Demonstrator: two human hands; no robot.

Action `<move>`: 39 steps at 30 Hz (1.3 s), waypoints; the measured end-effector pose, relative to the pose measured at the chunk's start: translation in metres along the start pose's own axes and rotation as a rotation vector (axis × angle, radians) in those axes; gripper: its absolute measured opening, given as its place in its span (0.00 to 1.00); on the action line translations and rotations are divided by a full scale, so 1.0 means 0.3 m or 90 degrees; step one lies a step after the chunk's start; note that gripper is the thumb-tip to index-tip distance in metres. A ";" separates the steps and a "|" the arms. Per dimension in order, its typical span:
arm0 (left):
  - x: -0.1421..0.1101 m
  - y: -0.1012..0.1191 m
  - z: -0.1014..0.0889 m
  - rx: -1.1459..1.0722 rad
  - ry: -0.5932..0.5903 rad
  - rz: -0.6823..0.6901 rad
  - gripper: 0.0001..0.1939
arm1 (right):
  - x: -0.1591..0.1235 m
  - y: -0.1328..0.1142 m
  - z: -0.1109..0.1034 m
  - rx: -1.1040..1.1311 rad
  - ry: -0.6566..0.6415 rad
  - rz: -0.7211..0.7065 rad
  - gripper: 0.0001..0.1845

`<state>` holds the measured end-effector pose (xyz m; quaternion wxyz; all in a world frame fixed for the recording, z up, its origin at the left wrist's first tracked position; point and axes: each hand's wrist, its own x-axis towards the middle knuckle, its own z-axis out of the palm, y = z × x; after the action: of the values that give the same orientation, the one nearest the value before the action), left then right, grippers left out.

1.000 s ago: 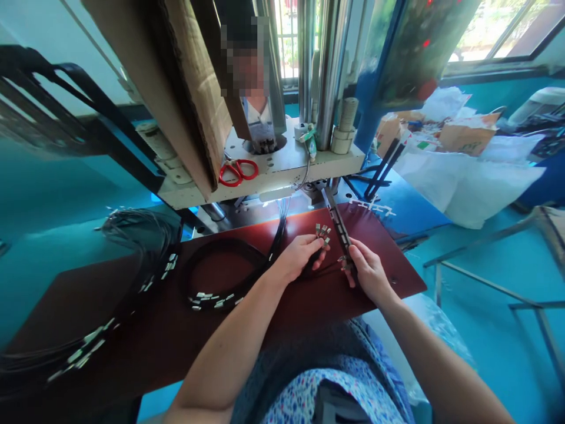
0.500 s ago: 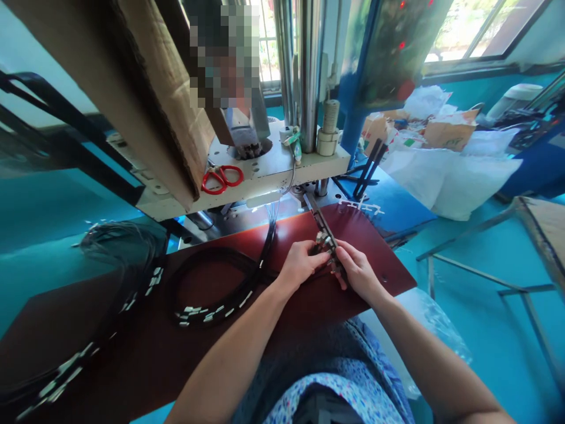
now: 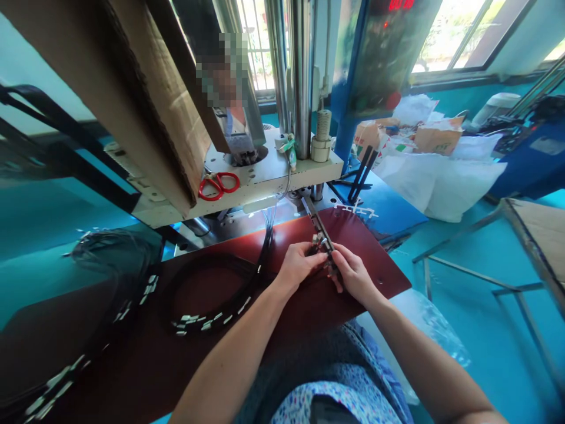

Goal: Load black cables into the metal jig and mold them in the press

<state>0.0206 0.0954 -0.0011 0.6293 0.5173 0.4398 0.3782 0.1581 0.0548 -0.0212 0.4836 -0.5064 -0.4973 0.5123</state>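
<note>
Over the dark red board point(image 3: 362, 235), my right hand point(image 3: 353, 271) grips a long narrow metal bar point(image 3: 314, 219) that slants away toward the machine. My left hand point(image 3: 296, 268) is closed, thumb and fingers pinching a small bunch of cable ends point(image 3: 316, 241) with pale connectors against the bar's near part. Fingers hide the exact contact. Just left of my hands, a bundle of black cables point(image 3: 260, 259) with white tags loops across the board, its thin bare ends pointing at the machine.
The press point(image 3: 273, 176) stands straight ahead, with red-handled scissors point(image 3: 219, 186) on its ledge. A second cable bundle point(image 3: 119, 306) lies on the left. Cardboard point(image 3: 172, 118) rises at upper left. Black upright prongs point(image 3: 362, 174) stand on the blue surface point(image 3: 397, 200) at right. Another person point(image 3: 238, 126) is partly visible behind the press.
The camera view has shifted slightly. Both hands stay at the bar, with the left fingers still pinching the cable ends; only a small finger movement shows.
</note>
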 end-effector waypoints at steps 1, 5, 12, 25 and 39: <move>0.001 0.003 -0.002 -0.003 -0.013 -0.006 0.12 | -0.001 -0.003 -0.001 0.021 0.003 0.006 0.28; 0.004 0.010 -0.006 0.014 -0.018 -0.012 0.13 | -0.001 -0.006 -0.007 0.051 0.009 0.011 0.28; 0.005 0.007 -0.006 0.023 -0.016 -0.006 0.13 | 0.004 -0.012 -0.011 0.070 0.002 0.043 0.27; 0.008 -0.016 -0.011 0.081 0.010 0.104 0.08 | 0.003 0.003 -0.004 -0.039 -0.018 0.003 0.27; 0.003 0.017 -0.028 0.175 0.021 0.113 0.08 | -0.006 0.021 -0.012 0.083 0.024 0.000 0.23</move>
<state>0.0128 0.0999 0.0030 0.5095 0.6289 0.4505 0.3768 0.1618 0.0529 -0.0273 0.5249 -0.4830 -0.4536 0.5342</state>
